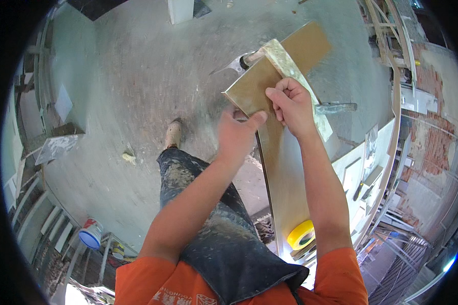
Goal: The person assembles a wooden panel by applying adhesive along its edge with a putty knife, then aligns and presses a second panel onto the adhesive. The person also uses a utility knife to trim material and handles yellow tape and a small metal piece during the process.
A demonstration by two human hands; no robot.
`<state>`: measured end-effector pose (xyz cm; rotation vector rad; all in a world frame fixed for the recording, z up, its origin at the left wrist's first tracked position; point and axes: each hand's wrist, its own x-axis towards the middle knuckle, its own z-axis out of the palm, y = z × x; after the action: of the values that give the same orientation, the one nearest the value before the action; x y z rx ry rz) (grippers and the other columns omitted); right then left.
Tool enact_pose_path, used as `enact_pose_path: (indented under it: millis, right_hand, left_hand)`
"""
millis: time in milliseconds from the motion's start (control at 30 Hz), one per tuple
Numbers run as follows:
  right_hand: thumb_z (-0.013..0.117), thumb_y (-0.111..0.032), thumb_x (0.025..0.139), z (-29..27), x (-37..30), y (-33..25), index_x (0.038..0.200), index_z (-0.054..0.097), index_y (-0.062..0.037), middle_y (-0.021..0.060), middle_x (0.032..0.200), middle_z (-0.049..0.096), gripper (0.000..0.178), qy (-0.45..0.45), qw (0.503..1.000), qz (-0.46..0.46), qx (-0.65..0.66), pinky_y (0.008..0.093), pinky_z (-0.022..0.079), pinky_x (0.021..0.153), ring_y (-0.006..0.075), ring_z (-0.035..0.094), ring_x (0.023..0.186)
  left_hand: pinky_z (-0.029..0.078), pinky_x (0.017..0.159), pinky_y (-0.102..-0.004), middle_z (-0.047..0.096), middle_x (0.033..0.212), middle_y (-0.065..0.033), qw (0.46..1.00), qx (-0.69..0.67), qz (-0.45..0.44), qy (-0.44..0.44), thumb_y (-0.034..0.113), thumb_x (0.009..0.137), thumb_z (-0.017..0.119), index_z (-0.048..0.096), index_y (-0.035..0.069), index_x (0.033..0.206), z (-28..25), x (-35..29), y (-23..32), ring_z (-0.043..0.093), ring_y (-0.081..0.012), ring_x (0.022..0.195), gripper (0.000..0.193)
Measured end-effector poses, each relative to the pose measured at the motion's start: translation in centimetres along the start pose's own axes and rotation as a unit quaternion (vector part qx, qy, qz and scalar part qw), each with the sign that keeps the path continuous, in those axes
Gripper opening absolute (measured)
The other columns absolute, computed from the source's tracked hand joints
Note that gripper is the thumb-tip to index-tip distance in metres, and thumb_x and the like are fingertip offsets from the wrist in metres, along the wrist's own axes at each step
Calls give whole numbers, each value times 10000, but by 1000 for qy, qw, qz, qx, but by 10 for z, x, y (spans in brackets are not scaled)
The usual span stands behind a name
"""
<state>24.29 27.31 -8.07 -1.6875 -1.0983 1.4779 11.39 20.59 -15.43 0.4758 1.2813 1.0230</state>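
Yellow tape roll (pixel 295 234) is sitting nearest, by the right forearm. Brown board (pixel 254 86) is lying ahead, under the hands. Left hand (pixel 236 133) is blurring at its left edge, thumb lying over; can't tell how firmly it's gripping. Right hand (pixel 293 104) is curling closed above it, contents unclear. Beyond, a spattered strip (pixel 292 65) is crossing; a scraper (pixel 243 62) is poking out left.
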Motion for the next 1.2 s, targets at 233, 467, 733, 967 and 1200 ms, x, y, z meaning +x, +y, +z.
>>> enact_pose_path:
  millis: [233,467,733,967,1200]
  right_hand:
    - [750,-125,924,-22,-118,9,781,562,-80,-63,657,513,240,175,981,-46,-65,219,376,529,26,467,586]
    - [716,-105,955,-18,-338,55,949,710,-3,-23,745,612,102,459,885,72,15,215,437,601,45,547,681]
    - [749,-160,866,10,-465,149,1186,675,18,166,1105,687,373,613,725,138,-282,441,513,921,335,647,1054]
    - [759,-185,768,-4,-461,184,1334,582,-50,141,1329,567,608,530,737,161,-386,540,293,1145,351,438,1366]
    - [740,-218,824,-37,-467,200,1229,631,-59,115,1183,642,448,496,780,68,-375,563,302,1138,350,513,1292]
  left_hand:
    - [513,823,-340,645,1088,-82,997,8,-80,14,377,859,801,598,-49,1305,-29,21,53,591,-185,922,649]
    - [506,950,-384,621,1284,-101,919,226,-196,-257,373,967,688,518,26,1444,-98,-51,27,596,-230,1155,613]
    - [477,997,-379,674,1258,-158,626,453,-197,-603,213,951,656,657,-20,1257,-114,-132,91,624,-291,1176,385]
    - [527,859,-381,738,981,-143,625,372,123,-675,42,837,666,752,8,1002,-10,-237,175,686,-289,932,189]
    - [537,765,-407,689,884,-133,441,10,-101,-892,142,868,754,721,-2,942,63,-398,151,658,-291,838,165]
